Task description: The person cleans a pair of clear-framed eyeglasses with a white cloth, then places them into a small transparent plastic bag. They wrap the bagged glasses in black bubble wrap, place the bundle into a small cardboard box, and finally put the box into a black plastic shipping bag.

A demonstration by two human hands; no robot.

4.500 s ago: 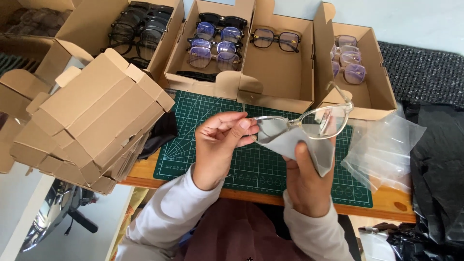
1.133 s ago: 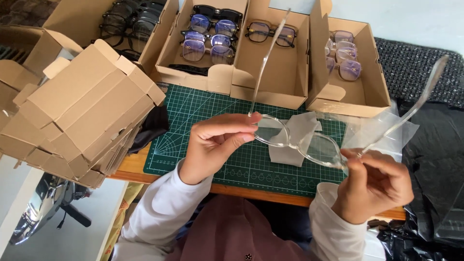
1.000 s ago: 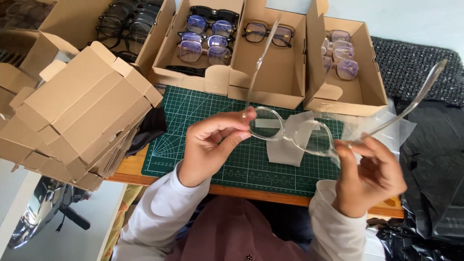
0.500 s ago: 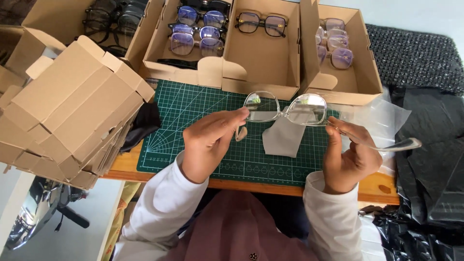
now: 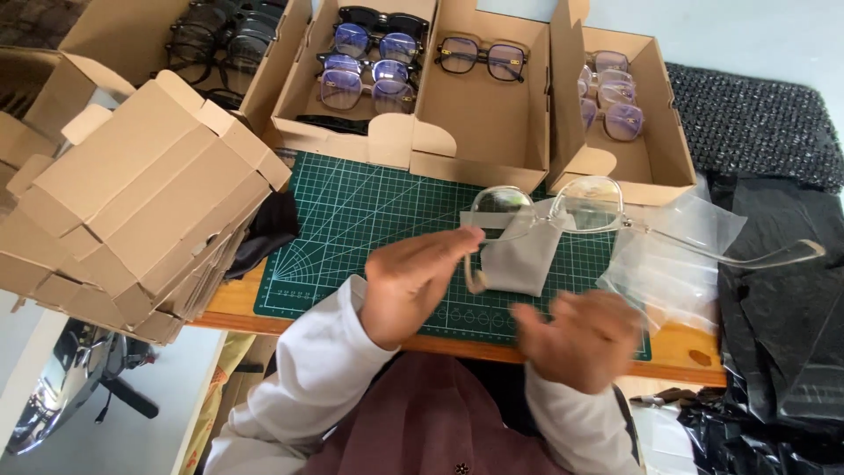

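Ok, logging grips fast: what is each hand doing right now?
Left hand: closed on a temple arm of the clear-framed glasses, grey cloth hanging beneath.
Right hand: blurred, open, holding nothing.

left hand (image 5: 418, 281) pinching closed, right hand (image 5: 585, 339) blurred, loosely spread

The clear-framed glasses (image 5: 563, 209) at the centre of the frame were made of transparent, glossy plastic, with smooth, shiny lenses. Beneath them a grey cloth (image 5: 519, 255) was seen, soft and matt. The green cutting mat (image 5: 352, 211) looked rubbery and matt, printed with pale lines. The open boxes (image 5: 492, 141) along the top and the folded stack (image 5: 132, 202) at the left were of plain brown cardboard, dull and slightly rough. A clear plastic bag (image 5: 677, 255) at the right looked thin and glossy, and the black sheeting (image 5: 774, 334) beyond it was crinkled and faintly shiny.
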